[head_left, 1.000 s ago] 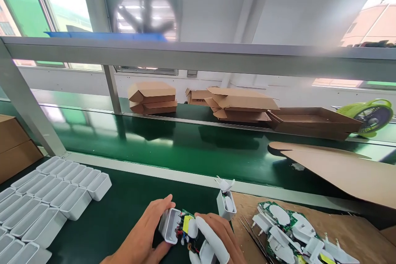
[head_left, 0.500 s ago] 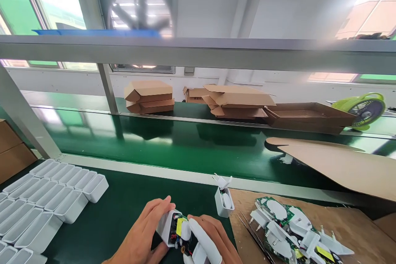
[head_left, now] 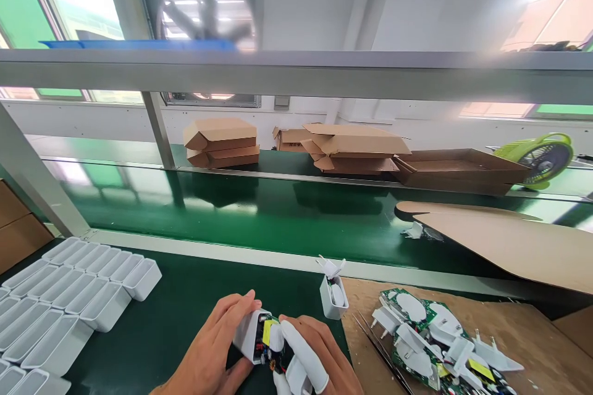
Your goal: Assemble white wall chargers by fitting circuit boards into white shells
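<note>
My left hand [head_left: 210, 352] grips a white plastic charger shell [head_left: 248, 334] low in the middle of the view. My right hand [head_left: 310, 358], with white finger cots on two fingers, presses a green circuit board [head_left: 267, 340] with a yellow part into that shell. Both hands are closed around these parts, over the dark green bench. Just behind my right hand stands an upright white shell [head_left: 332, 295] with a plug piece in it.
Rows of empty white shells [head_left: 69, 299] lie at the left. A pile of circuit boards with white plug caps [head_left: 435, 342] and tweezers [head_left: 377, 352] rest on cardboard at the right. Behind runs a green conveyor belt [head_left: 259, 216], with folded cartons [head_left: 356, 148] and a green fan [head_left: 542, 160] beyond.
The board has gone further into the shell, and my hands have shifted slightly. A small white piece on the conveyor has moved left. The view has drifted a little.
</note>
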A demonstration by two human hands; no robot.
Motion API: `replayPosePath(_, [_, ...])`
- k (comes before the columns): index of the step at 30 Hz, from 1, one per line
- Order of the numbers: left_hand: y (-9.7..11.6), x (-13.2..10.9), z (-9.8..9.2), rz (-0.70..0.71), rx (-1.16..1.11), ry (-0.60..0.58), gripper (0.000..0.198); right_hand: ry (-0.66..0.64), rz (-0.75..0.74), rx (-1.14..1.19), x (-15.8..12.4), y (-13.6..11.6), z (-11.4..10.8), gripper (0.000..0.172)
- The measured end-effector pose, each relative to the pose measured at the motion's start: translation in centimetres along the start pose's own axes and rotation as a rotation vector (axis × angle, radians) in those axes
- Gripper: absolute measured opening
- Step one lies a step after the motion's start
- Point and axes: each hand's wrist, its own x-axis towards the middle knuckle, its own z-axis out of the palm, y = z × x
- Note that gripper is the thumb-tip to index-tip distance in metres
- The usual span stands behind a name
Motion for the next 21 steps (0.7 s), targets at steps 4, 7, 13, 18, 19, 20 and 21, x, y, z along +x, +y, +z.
replayPosePath(4, [0.3, 0.1, -0.5, 0.015, 0.034, -0.029, 0.084, 0.002, -0.052, -0.019, 0.4, 0.2, -0.3, 0.071])
replayPosePath(7, [0.7, 0.2, -0.9, 0.023, 0.055, -0.030, 0.082, 0.031, -0.044, -0.002, 0.6, 0.1, -0.2, 0.074])
replayPosePath(13, [1.1, 0.3, -1.1, 0.025, 0.080, -0.019, 0.078, 0.022, -0.028, 0.039, 1.1, -0.3, -0.2, 0.075])
replayPosePath(18, [1.0, 0.2, -1.1, 0.028, 0.072, -0.015, 0.079, 0.045, -0.060, 0.016, 2.0, -0.8, -1.0, 0.074])
replayPosePath(19, [1.0, 0.2, -1.1, 0.031, 0.072, -0.018, 0.079, 0.038, -0.061, 0.009, 2.1, -0.9, -1.1, 0.074])
replayPosePath(20, [1.0, 0.2, -1.1, 0.036, 0.073, -0.015, 0.079, 0.027, -0.060, 0.005, 2.2, -0.9, -1.3, 0.074])
replayPosePath(21, [1.0, 0.2, -1.2, 0.041, 0.075, -0.008, 0.078, 0.019, -0.060, 0.002, 2.2, -1.0, -1.4, 0.074])
